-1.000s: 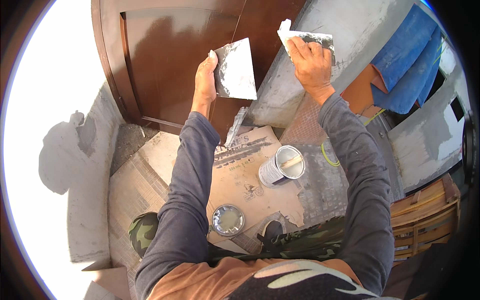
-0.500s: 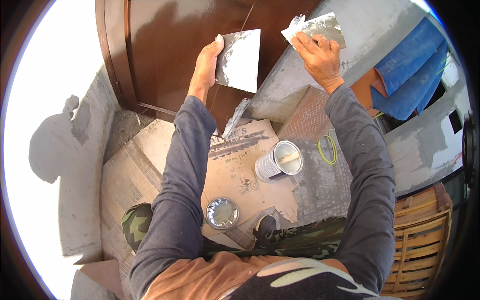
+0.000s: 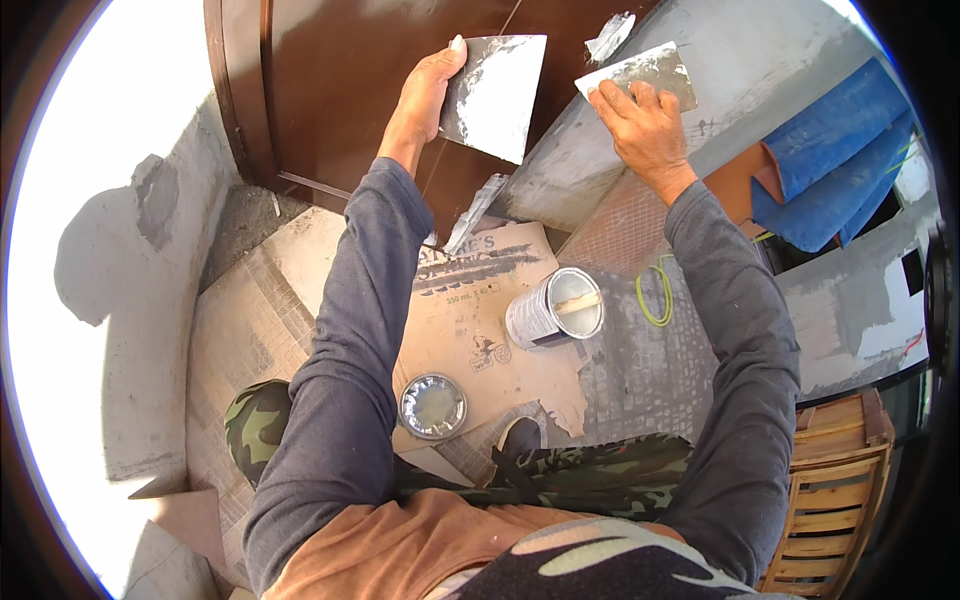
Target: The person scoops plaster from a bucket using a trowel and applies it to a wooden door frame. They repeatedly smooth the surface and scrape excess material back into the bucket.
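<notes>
My left hand [image 3: 424, 98] grips the edge of a flat metal plate [image 3: 497, 95] smeared with white putty, held up in front of a brown door [image 3: 345, 95]. Fingers of my right hand [image 3: 645, 130] press along a thin metal putty scraper [image 3: 652, 73], also streaked with white. The scraper is by the grey wall edge beside the door. Just above it, a patch of white putty [image 3: 610, 37] shows on the door's edge. Lower on that edge is another white-smeared strip [image 3: 474, 214].
An opened tin [image 3: 530, 315] with a stick across its mouth stands on flattened cardboard [image 3: 470, 345], and a round lid [image 3: 433, 407] lies nearer me. A green cable loop [image 3: 654, 300], blue cloth [image 3: 835, 150] and wooden slatted furniture [image 3: 825, 500] are to the right.
The scraper in my right hand has come down and away from the upper white putty patch, now standing apart from it. The plate has moved slightly up and right in view.
</notes>
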Action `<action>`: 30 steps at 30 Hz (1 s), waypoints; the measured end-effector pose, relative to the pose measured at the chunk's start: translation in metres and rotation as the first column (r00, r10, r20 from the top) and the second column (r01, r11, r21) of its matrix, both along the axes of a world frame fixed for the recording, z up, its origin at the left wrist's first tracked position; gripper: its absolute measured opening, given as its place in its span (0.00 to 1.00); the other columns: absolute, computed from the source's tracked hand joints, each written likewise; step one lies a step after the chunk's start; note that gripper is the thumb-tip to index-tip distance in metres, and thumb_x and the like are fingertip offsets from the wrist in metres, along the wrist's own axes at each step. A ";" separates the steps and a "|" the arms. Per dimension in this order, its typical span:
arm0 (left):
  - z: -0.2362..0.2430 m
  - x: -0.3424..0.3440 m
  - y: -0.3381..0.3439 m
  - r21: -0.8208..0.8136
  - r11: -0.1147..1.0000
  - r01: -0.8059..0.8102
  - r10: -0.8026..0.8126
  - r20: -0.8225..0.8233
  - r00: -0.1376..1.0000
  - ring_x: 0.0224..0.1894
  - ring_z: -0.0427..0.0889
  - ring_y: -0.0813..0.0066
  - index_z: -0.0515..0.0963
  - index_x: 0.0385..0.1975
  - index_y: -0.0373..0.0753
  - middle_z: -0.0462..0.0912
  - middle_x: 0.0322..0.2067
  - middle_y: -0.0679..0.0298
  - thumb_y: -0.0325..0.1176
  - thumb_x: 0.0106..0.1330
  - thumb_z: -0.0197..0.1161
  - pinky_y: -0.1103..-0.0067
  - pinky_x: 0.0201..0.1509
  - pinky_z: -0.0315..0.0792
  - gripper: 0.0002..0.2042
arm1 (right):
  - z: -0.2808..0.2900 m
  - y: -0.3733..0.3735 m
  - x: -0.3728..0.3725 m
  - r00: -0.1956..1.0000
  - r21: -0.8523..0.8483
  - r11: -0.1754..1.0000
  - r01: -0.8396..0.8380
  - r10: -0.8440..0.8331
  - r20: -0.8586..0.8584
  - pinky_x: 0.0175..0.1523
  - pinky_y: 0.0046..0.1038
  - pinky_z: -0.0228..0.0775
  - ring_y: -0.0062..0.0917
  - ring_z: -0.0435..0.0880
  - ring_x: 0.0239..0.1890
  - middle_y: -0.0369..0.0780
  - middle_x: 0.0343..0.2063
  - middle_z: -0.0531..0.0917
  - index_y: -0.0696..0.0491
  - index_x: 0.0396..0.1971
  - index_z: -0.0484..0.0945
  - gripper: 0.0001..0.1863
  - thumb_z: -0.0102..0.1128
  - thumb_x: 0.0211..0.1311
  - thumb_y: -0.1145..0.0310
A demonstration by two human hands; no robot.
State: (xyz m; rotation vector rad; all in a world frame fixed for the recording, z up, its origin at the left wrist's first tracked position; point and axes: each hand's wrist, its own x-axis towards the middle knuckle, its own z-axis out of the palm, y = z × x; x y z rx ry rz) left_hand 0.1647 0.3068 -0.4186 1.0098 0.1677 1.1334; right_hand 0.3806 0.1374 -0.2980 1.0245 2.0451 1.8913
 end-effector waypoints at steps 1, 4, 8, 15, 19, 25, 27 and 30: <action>0.000 0.000 0.000 0.002 1.000 -0.005 0.005 -0.009 1.000 0.31 0.81 0.81 0.81 0.40 0.37 0.84 0.33 0.66 0.50 0.76 0.52 0.80 0.40 0.76 0.20 | -0.005 -0.001 0.004 0.997 -0.019 0.999 0.049 -0.050 -0.057 0.48 0.29 0.59 0.21 0.75 0.44 0.21 0.49 0.80 0.40 0.48 0.83 0.18 0.61 0.57 0.66; 0.000 -0.001 0.000 -0.016 1.000 0.013 -0.014 -0.018 1.000 0.31 0.82 0.80 0.81 0.41 0.36 0.84 0.33 0.66 0.50 0.76 0.53 0.79 0.39 0.77 0.21 | -0.016 -0.002 0.018 0.996 -0.009 1.000 0.006 -0.006 -0.085 0.50 0.29 0.59 0.22 0.75 0.46 0.22 0.49 0.81 0.40 0.48 0.84 0.18 0.61 0.57 0.65; -0.001 -0.001 -0.002 -0.020 1.000 0.008 -0.008 -0.020 1.000 0.31 0.83 0.79 0.81 0.42 0.36 0.85 0.34 0.64 0.51 0.76 0.53 0.78 0.39 0.78 0.22 | -0.015 0.004 0.027 1.000 -0.017 1.000 -0.024 0.024 0.014 0.53 0.29 0.58 0.21 0.75 0.49 0.22 0.50 0.81 0.39 0.48 0.84 0.17 0.60 0.59 0.64; -0.002 0.002 0.000 -0.014 1.000 -0.001 0.001 -0.030 1.000 0.33 0.83 0.78 0.80 0.44 0.35 0.85 0.36 0.63 0.51 0.76 0.53 0.78 0.42 0.78 0.22 | -0.033 0.003 0.031 0.996 -0.120 0.989 0.089 -0.091 -0.018 0.56 0.28 0.56 0.20 0.73 0.53 0.19 0.55 0.80 0.35 0.55 0.82 0.21 0.61 0.61 0.64; -0.003 0.002 0.001 -0.003 1.000 0.000 0.000 -0.035 0.999 0.33 0.84 0.78 0.80 0.44 0.35 0.85 0.36 0.63 0.52 0.75 0.53 0.78 0.42 0.78 0.22 | -0.050 0.005 0.039 0.998 -0.092 0.994 0.052 -0.049 0.034 0.55 0.28 0.57 0.21 0.73 0.51 0.21 0.55 0.79 0.37 0.54 0.82 0.20 0.59 0.61 0.63; -0.001 0.003 -0.002 -0.020 0.999 0.037 -0.038 -0.024 0.999 0.34 0.85 0.76 0.80 0.45 0.36 0.85 0.36 0.62 0.51 0.75 0.54 0.77 0.41 0.79 0.22 | -0.067 0.003 0.028 0.997 -0.098 0.993 0.073 -0.070 0.036 0.55 0.28 0.58 0.21 0.73 0.51 0.22 0.56 0.79 0.37 0.54 0.83 0.20 0.59 0.61 0.61; 0.000 0.003 -0.003 -0.036 0.999 0.001 -0.002 -0.039 0.999 0.33 0.84 0.77 0.81 0.45 0.35 0.85 0.35 0.63 0.51 0.76 0.52 0.78 0.42 0.79 0.22 | -0.063 0.001 0.021 0.998 -0.079 0.997 -0.018 0.023 0.065 0.54 0.28 0.58 0.22 0.73 0.51 0.22 0.56 0.79 0.37 0.53 0.83 0.19 0.59 0.61 0.62; 0.001 0.004 -0.004 -0.022 1.000 -0.021 0.021 -0.030 0.999 0.33 0.83 0.78 0.81 0.45 0.35 0.85 0.35 0.64 0.51 0.76 0.52 0.78 0.42 0.78 0.22 | -0.047 0.006 0.017 0.993 0.037 0.999 0.029 -0.024 -0.113 0.47 0.30 0.58 0.22 0.73 0.44 0.22 0.52 0.79 0.40 0.52 0.81 0.19 0.58 0.60 0.64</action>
